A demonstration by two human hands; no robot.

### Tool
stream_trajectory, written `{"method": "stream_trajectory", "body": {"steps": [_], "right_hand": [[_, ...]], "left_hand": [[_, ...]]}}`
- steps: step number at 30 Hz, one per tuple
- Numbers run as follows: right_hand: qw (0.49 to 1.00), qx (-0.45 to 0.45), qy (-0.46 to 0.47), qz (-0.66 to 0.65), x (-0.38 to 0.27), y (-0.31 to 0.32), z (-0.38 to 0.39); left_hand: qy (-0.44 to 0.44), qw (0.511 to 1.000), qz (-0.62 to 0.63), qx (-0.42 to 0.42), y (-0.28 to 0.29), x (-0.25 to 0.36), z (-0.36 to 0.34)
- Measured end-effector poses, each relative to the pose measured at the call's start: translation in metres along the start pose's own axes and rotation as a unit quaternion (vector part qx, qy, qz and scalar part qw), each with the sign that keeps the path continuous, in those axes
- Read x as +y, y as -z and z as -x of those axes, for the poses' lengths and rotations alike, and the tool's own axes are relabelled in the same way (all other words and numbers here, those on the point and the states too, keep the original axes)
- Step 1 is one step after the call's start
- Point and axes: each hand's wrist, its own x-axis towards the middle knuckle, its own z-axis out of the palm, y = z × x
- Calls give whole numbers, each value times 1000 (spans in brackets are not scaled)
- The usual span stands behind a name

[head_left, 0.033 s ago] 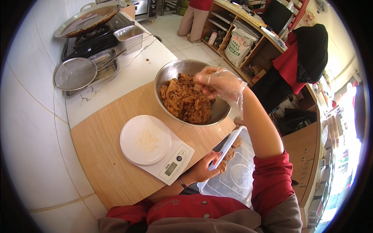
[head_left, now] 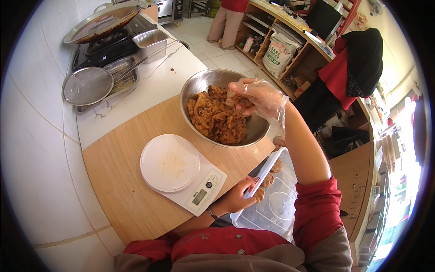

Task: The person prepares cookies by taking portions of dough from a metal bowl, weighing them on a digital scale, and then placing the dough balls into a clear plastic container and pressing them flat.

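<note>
Plastic-gloved, your right hand (head_left: pixel 258 96) is curled over the brown minced mixture (head_left: pixel 214 117) in your steel bowl (head_left: pixel 195 84), 12 o'clock; can't tell if it's pinching any. Left hand (head_left: pixel 235 197) grips the plastic tub (head_left: pixel 277 205), 5 o'clock.

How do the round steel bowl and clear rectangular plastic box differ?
The round steel bowl is opaque; the clear rectangular plastic box see-through. The bowl holds a brown food mound; the box, separate brown patties. The gloved right hand is over the bowl; the bare left hand grips the box. Both contain brown food.
</note>
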Motion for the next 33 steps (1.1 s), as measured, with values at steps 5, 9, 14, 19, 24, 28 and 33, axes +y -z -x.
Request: {"method": "stream_trajectory", "body": {"steps": [5,9,14,19,24,28,33], "right_hand": [[999,12,40,6,4,-9,3],[995,-15,83,49,10,-2,-1],[996,66,52,22,8,-4,-3],[960,156,92,214,16,7,-13],[979,-11,123,-163,-4,-24,11],[955,-164,222,112,-4,-73,31],[845,-182,351,360,15,-126,42]], "left_hand": [[-6,1000,16,13,1,3,0],[-4,1000,27,15,0,6,-1],[-16,1000,8,0,-1,-6,1],[-8,1000,6,-10,-2,-3,-1],[-41,998,48,21,-3,1,-1],[-6,999,29,31,0,1,2],[20,998,54,-8,-6,-2,3]]}}
